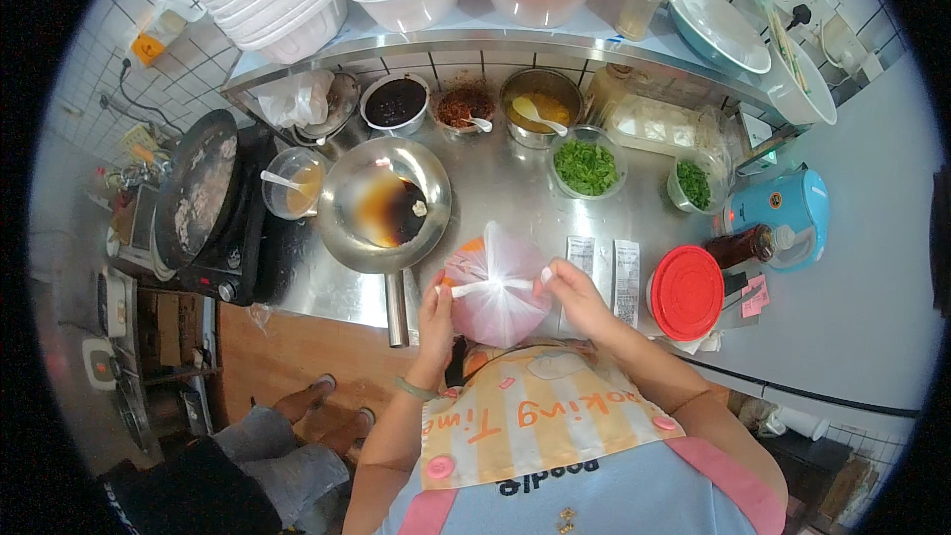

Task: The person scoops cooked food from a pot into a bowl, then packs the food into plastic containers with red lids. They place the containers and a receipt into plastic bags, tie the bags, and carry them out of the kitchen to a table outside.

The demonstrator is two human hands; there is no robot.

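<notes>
A translucent plastic bag (501,305) is drawn together at its middle, with something red and orange showing through; its contents cannot be made out. My left hand (436,312) grips a twisted end of the bag at its left side. At the right, my right hand (570,293) pinches the other twisted end between thumb and fingers. Just left of the bag, a steel pan (349,238) holds dark brown liquid with a small pale lump. Two printed paper slips (626,275) lie on the steel counter (490,163), right of my right hand.
A black frying pan (199,189) with meat sits on an induction cooker (249,238) at left. Seasoning bowls and chopped greens (587,167) line the back. A red-lidded tub (685,293), a bottle (739,247) and a blue kettle (810,208) stand right. Another person (245,468) is at lower left.
</notes>
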